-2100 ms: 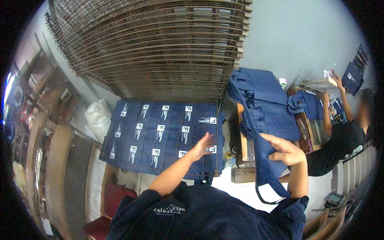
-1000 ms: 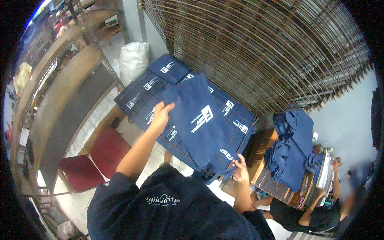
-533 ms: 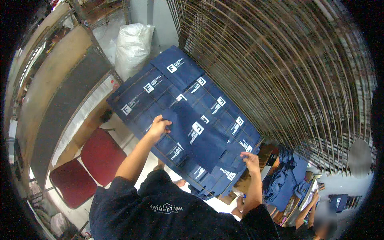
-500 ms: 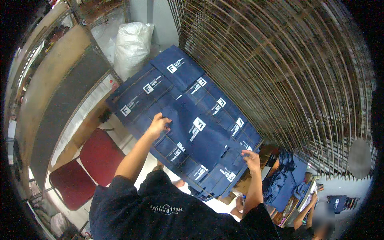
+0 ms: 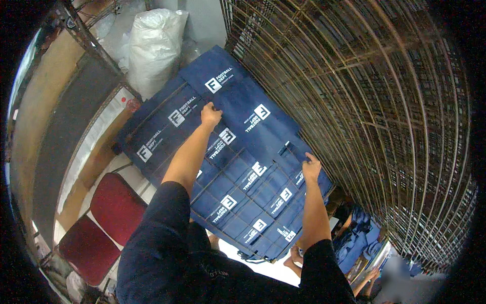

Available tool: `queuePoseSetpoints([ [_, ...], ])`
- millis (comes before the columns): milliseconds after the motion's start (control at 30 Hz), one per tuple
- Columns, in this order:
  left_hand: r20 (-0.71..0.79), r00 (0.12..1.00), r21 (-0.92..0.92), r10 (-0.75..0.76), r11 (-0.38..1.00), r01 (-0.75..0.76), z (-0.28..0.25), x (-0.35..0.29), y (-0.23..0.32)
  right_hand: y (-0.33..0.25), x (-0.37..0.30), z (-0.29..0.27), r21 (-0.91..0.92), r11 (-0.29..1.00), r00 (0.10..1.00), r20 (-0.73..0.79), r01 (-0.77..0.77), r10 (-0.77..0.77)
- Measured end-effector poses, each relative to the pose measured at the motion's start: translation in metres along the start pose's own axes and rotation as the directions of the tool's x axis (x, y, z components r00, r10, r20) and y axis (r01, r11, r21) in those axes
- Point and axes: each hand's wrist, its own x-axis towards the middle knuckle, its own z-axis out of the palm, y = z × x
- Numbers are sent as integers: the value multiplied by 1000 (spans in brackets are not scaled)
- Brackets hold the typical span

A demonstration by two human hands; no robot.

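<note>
A flat navy printed bag (image 5: 257, 126), with white print and a dark slot near one end, lies slanting over a wire rack (image 5: 243, 190) in front of me. My left hand (image 5: 211, 115) is closed at its left edge, fingers curled down onto it. At the near right corner my right hand (image 5: 311, 168) pinches the fabric, index finger along the edge; the fingertips are small and partly hidden. Beneath and around it, several similar navy bags (image 5: 174, 96) lie in rows across the rack, the nearer ones under the wires.
Tall stacked wire racks (image 5: 349, 96) rise close on the right. A stuffed white sack (image 5: 154, 50) stands beyond the far left corner. Two red chair seats (image 5: 116, 205) are at the left. Piled navy cloth (image 5: 357, 233) and another person's hand (image 5: 372, 274) show at lower right.
Both hands have moved away from me with the navy printed bag, which now lies near the far right side of the rack. The rows of bags nearer me are uncovered.
</note>
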Motion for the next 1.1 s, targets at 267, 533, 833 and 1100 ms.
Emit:
queuePoseSetpoints([
  [267, -98, 995, 15, -29, 999, 31, 10, 19, -2, -8, 22, 11, -94, 994, 996, 81, 50, -42],
  [533, -185, 983, 150, 18, 989, 10, 6, -2, 2, 1, 32, 21, -152, 987, 992, 119, 56, -38],
  [833, -197, 980, 73, 15, 997, -1, 19, 7, -9, 15, 48, 37, -213, 973, 991, 118, 93, -69],
  [1100, -214, 976, 23, -48, 998, 54, 18, 3, -3, 3, 50, 34, -200, 980, 990, 139, -8, 36],
])
